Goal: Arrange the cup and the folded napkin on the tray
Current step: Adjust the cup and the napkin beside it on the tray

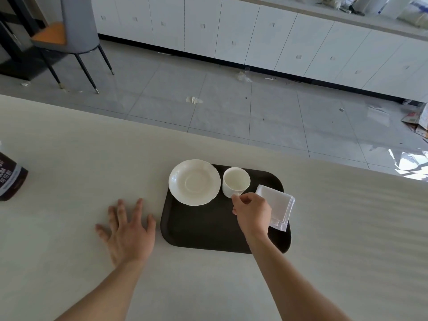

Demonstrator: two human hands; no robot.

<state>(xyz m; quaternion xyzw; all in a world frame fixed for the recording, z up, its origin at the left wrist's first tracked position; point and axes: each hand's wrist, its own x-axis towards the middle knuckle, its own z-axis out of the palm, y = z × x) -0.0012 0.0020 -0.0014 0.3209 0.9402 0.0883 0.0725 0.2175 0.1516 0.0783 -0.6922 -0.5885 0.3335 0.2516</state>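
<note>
A dark brown tray (208, 230) lies on the pale table. A white saucer (194, 181) rests on its far left corner, overhanging the rim. An empty white cup (236, 180) stands upright on the tray just right of the saucer. A folded white napkin (279, 205) lies at the tray's right edge, partly over the rim. My right hand (252, 213) is over the tray, its fingertips pinched at the cup's near side, where the handle seems to be. My left hand (128, 230) lies flat on the table left of the tray, fingers spread.
A dark bottle with a label (10, 179) stands at the table's far left edge. The table's far edge (162, 126) runs diagonally; beyond it are a grey tiled floor, a chair (76, 38) and white cabinets.
</note>
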